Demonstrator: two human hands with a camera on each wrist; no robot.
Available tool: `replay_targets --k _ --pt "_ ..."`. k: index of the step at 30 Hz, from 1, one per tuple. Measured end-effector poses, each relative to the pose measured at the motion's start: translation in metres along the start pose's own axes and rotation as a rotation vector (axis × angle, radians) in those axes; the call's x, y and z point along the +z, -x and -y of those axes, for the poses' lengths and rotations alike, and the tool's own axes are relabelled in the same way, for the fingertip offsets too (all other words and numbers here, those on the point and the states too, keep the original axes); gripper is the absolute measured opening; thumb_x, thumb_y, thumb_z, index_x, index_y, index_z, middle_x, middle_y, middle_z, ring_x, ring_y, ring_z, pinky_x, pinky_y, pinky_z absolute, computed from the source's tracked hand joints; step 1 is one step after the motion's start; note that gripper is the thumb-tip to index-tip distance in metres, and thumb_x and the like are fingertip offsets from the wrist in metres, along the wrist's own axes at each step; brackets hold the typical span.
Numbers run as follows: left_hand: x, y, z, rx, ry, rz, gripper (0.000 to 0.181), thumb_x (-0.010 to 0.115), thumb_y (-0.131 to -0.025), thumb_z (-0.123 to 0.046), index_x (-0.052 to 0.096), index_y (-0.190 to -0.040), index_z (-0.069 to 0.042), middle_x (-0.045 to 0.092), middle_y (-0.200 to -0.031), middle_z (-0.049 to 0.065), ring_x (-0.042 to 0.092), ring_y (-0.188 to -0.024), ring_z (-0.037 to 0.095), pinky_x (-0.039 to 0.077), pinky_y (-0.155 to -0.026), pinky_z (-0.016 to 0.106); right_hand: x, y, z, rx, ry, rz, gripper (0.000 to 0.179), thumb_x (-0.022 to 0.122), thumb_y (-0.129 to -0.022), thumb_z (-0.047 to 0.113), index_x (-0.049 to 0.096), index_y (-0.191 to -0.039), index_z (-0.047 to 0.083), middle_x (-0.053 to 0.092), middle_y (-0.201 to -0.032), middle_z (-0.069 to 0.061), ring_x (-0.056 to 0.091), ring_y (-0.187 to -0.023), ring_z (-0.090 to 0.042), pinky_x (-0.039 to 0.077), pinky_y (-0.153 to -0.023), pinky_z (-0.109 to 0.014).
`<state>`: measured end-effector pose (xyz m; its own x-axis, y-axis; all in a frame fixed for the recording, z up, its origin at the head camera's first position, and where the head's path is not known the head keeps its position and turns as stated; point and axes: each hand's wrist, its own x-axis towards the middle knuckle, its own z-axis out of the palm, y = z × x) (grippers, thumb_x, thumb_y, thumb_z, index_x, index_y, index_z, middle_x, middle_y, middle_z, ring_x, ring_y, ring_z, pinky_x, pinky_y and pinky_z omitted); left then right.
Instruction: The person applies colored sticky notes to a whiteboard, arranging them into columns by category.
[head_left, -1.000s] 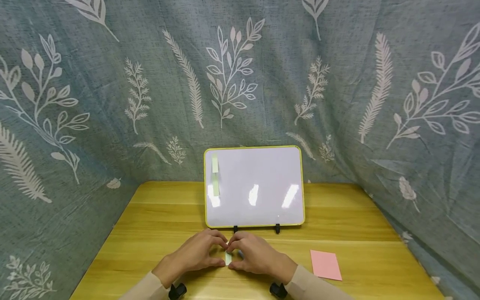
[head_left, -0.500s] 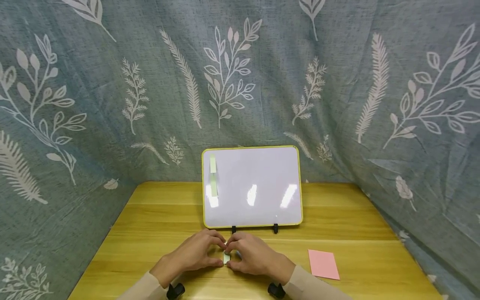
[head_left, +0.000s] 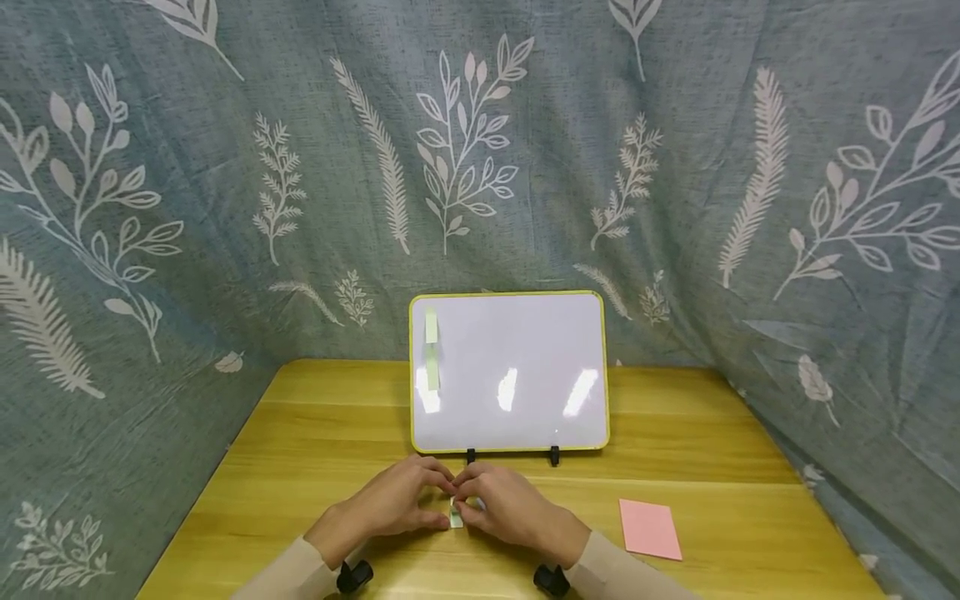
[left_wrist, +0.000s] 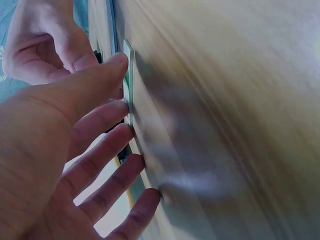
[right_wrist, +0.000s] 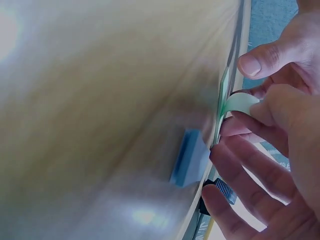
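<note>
A narrow pad of light green sticky notes (head_left: 456,522) lies on the table between my hands. My left hand (head_left: 401,500) holds it, the thumb at its near end and the index finger farther along its edge; the pad (left_wrist: 129,75) shows edge-on in the left wrist view. My right hand (head_left: 513,508) pinches the top sticky note (right_wrist: 242,102) between thumb and index finger. That sheet curls up off the pad (right_wrist: 223,92) in the right wrist view, one end still against it. The other right fingers rest on the table. A blue block (right_wrist: 187,159) sits beside them.
Behind the hands a yellow-rimmed whiteboard (head_left: 517,358) stands on black feet (head_left: 554,456), with two green sticky notes (head_left: 431,327) one above the other on its left side. A pink square of paper (head_left: 649,529) lies to the right on the wooden table (head_left: 315,433). Patterned curtain surrounds the back.
My right thumb and index finger have drawn the top sheet's near end up and away from me, bending it. The left hand stays in place on the pad.
</note>
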<state>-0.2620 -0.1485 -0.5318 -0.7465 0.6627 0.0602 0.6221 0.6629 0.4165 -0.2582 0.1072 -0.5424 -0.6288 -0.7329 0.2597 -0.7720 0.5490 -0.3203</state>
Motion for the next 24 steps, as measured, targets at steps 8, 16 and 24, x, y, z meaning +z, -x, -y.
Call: replay_targets --k 8,16,24 --pt "-0.0007 -0.0029 0.0006 -0.005 0.024 -0.004 0.031 0.095 -0.101 -0.037 0.090 -0.126 -0.020 0.081 -0.146 0.002 0.074 -0.138 0.031 0.061 -0.120 0.056 0.0004 -0.0063 -0.0009 0.056 -0.133 -0.053 0.008 0.087 -0.104 0.007 0.092 -0.098 0.008 0.083 -0.123 -0.008 0.079 -0.109 -0.014 0.064 -0.085 -0.016" --pt "-0.0037 -0.0054 -0.0004 0.004 0.067 -0.024 0.019 0.089 -0.107 -0.028 0.092 -0.122 -0.018 0.084 -0.139 0.001 0.078 -0.131 0.027 0.064 -0.115 0.053 0.0006 -0.0096 -0.0073 0.181 -0.340 -0.057 0.011 0.094 -0.101 0.016 0.091 -0.091 0.015 0.086 -0.107 -0.001 0.075 -0.098 -0.001 0.062 -0.080 -0.018" --pt "-0.0007 -0.0054 -0.0008 -0.020 0.063 -0.029 0.016 0.089 -0.106 -0.026 0.092 -0.120 -0.021 0.084 -0.138 0.003 0.079 -0.130 0.031 0.064 -0.114 0.057 -0.0042 -0.0063 -0.0089 0.321 -0.486 -0.023 0.013 0.093 -0.102 0.026 0.090 -0.093 0.017 0.087 -0.092 -0.002 0.074 -0.072 -0.004 0.058 -0.067 -0.020"
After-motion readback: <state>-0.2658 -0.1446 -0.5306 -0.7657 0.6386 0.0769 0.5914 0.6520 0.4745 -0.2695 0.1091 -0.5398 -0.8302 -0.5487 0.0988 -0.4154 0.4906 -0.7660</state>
